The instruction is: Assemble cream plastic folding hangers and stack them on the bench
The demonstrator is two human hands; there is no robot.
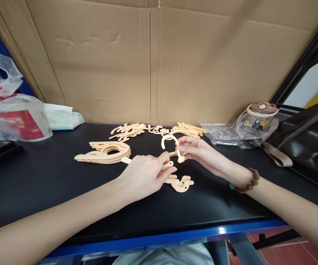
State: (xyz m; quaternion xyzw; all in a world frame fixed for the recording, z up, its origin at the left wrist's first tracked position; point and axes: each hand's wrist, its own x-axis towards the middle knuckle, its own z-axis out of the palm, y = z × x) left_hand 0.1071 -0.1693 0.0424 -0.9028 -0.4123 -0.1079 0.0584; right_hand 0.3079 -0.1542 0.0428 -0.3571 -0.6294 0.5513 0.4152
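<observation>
Both hands meet over the middle of a black table [51, 184]. My left hand [144, 176] is closed around the body of a cream plastic hanger [170, 169], its thumb and fingers pinching it. My right hand [200, 152] pinches a cream hook piece [170, 139] at its lower end, right where it meets the hanger. A wooden bead bracelet [251, 180] is on my right wrist. Under the hands lie a few more cream parts [183, 183].
A stack of cream hangers [106, 151] lies left of the hands. Loose hooks [128, 131] and flat bars [188, 129] sit farther back. Cardboard [147, 62] walls the rear. Plastic bags [12, 114] are at left; a clear jar [257, 123] and dark bag [308, 140] at right.
</observation>
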